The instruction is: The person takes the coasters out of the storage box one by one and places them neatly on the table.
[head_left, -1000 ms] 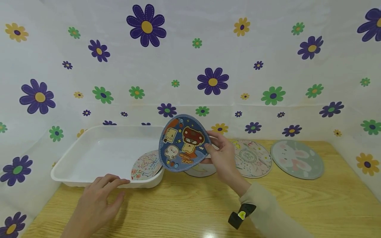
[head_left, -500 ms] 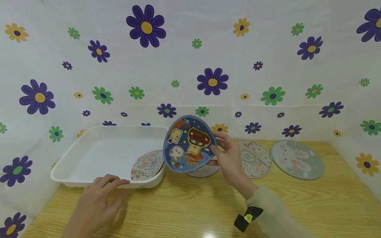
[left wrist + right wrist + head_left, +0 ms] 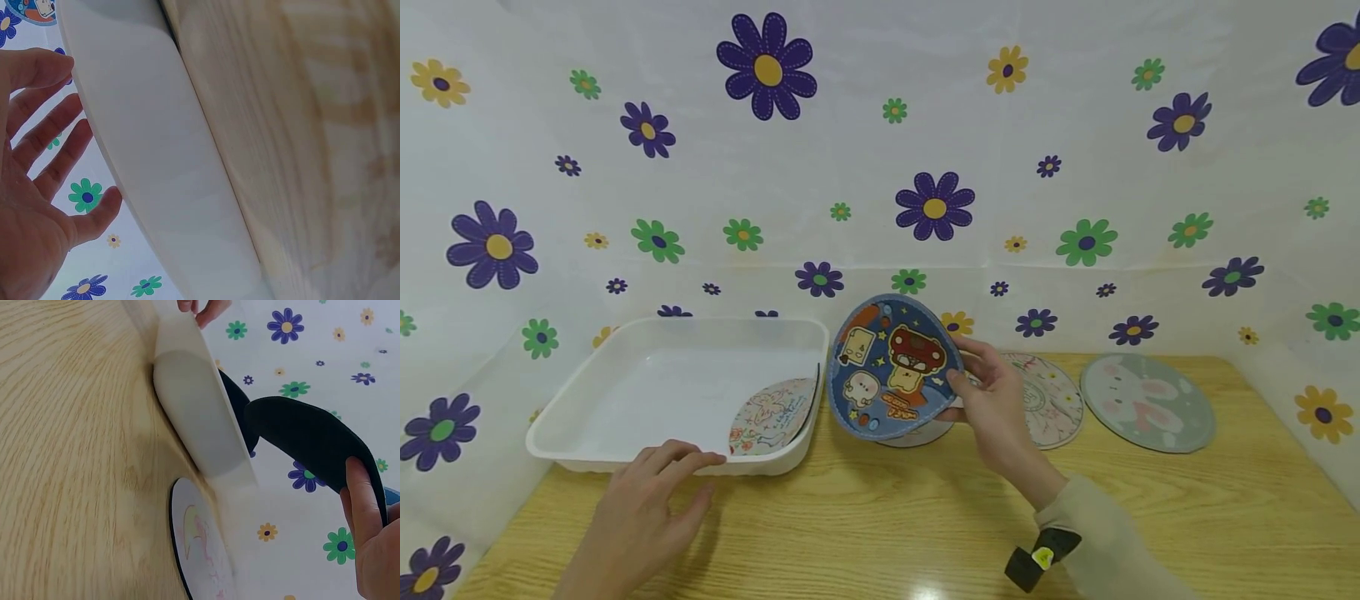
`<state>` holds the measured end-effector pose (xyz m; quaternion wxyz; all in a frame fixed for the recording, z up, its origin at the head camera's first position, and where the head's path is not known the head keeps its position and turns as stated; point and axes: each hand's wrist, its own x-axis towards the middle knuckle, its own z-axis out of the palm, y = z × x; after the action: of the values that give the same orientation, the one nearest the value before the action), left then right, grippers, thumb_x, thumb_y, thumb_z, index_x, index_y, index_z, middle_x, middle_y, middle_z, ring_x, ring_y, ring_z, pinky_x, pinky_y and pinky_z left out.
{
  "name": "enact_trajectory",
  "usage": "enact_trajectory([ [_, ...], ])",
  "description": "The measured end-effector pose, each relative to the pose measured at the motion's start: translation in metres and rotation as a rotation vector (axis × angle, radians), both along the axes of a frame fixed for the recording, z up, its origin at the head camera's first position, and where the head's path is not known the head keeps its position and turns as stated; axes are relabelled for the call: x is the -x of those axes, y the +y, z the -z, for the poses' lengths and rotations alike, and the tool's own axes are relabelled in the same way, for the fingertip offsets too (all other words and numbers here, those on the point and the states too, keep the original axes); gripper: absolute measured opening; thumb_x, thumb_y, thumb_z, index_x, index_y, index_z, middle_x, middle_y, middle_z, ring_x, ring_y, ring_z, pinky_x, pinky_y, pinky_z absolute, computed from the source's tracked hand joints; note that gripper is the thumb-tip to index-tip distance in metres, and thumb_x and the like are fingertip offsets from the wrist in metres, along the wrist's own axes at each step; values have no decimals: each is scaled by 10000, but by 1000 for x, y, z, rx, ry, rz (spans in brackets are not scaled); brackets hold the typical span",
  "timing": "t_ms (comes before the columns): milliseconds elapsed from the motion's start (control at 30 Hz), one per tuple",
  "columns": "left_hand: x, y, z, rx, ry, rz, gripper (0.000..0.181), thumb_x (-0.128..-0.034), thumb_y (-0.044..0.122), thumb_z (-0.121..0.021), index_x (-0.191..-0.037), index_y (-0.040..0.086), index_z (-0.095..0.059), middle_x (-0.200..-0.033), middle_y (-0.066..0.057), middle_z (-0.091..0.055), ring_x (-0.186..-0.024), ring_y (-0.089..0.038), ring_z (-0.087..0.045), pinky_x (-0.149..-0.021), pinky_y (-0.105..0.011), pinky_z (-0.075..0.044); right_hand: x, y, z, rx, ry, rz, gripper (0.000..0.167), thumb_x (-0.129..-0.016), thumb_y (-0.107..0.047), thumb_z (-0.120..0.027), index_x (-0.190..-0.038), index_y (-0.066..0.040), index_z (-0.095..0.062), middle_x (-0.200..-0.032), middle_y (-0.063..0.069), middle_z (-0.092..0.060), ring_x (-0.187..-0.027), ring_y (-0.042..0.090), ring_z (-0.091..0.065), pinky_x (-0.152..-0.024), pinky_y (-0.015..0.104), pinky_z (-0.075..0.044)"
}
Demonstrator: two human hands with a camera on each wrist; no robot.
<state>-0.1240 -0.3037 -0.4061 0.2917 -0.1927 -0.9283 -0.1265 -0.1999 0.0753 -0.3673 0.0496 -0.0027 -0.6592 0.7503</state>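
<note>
My right hand (image 3: 1000,408) pinches the right edge of a blue round mat (image 3: 891,367) with cartoon figures, held tilted in the air just right of the white tray (image 3: 662,458). Its dark underside (image 3: 306,434) faces the right wrist view. My left hand (image 3: 651,508) rests its fingertips on the tray's front rim; in the left wrist view the fingers of that hand (image 3: 44,156) are spread loosely along the rim. A patterned mat (image 3: 771,417) leans in the tray's front right corner, with a dark edge showing beside it.
Behind the held mat, a pale mat (image 3: 925,435) lies partly hidden on the wooden table (image 3: 880,525). Farther right lie a floral mat (image 3: 1052,400), partly covered by my right hand, and a grey-green rabbit mat (image 3: 1150,404). A flowered cloth (image 3: 850,133) hangs behind.
My right hand has carried the blue mat to the right, off the tray's right edge, uncovering the tray's corner and covering more of the floral mat. My left hand has stayed in place.
</note>
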Motion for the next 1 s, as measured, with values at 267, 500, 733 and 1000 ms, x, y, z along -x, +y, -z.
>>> enact_trajectory([
  [267,0,-1,2,5,6,1,314,-725,116,-829,-1004,242,-761,-951,77,-676,-859,-190,-626,-660,-385,-459,-4,9,6,-19,-3,7,446,-992,80,-527,-1396,-105,-563,-1396,206,-619,-870,156,-730,-591,324,-613],
  [500,1,-2,3,9,21,8,318,-719,118,-826,-1006,239,-759,-949,82,-673,-848,-193,-629,-654,-385,-465,-7,14,13,-27,-9,3,433,-989,87,-521,-1367,-115,-581,-1362,198,-634,-892,183,-730,-611,368,-624],
  [733,1,-2,5,6,15,5,326,-723,120,-827,-1016,246,-757,-958,83,-674,-871,-199,-629,-665,-394,-458,-11,22,17,-38,-17,-5,430,-1000,75,-508,-1382,-112,-574,-1348,218,-623,-865,167,-726,-621,364,-625],
  [1000,2,-2,6,7,16,11,334,-723,119,-831,-1021,249,-754,-965,83,-674,-874,-199,-629,-670,-401,-461,-18,35,19,-87,-40,22,423,-1014,49,-508,-1409,-100,-542,-1388,229,-604,-863,131,-722,-642,336,-625],
])
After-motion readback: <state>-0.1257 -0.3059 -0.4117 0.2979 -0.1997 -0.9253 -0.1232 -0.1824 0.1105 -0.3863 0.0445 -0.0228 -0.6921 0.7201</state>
